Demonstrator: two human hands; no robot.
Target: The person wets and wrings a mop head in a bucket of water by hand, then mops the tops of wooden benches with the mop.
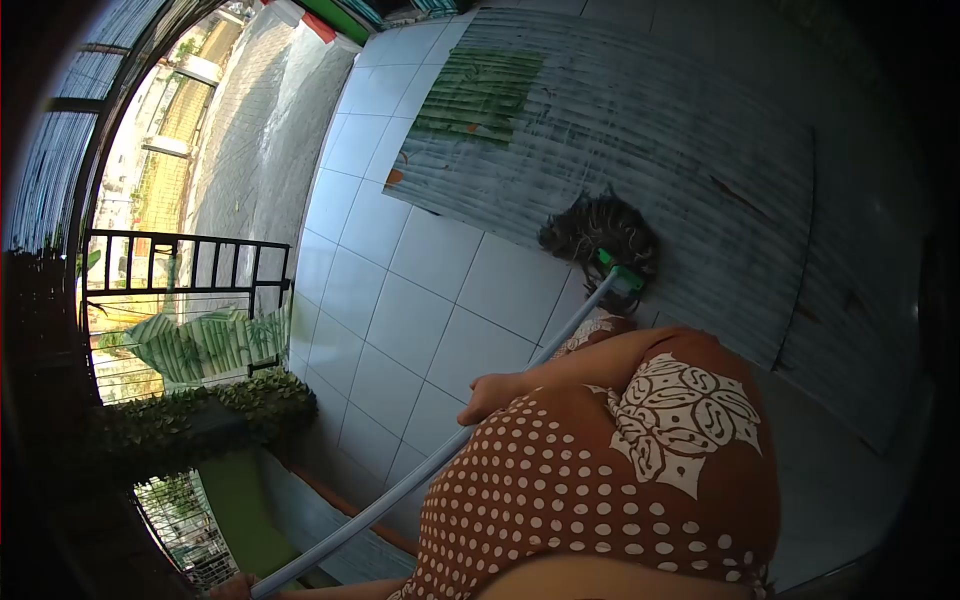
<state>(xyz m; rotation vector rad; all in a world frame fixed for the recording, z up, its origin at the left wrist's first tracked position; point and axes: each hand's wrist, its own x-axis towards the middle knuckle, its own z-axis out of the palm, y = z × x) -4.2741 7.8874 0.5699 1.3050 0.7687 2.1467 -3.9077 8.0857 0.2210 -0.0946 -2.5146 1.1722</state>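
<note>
A long pale handle (pixel 370 512) slants across the view to a mop head (pixel 600 228) of dark grey strands with a green clamp (pixel 622 272). The mop head rests at the edge of a worn, striped grey mat (pixel 680 190) on the floor. Partway up the handle, my right hand (pixel 490 397) is closed around it, the forearm crossing in front of my brown patterned clothes. At the bottom left my left hand (pixel 235 587) grips the handle near its upper end, dim and partly cut off by the frame.
White floor tiles (pixel 430 260) lie beside the mat. A green patterned piece (pixel 480 95) shows on the mat. Left are a black metal rail (pixel 190 265), bamboo-print cloth (pixel 205 345), leafy greenery (pixel 240 400) and bright paved ground (pixel 255 120) outside.
</note>
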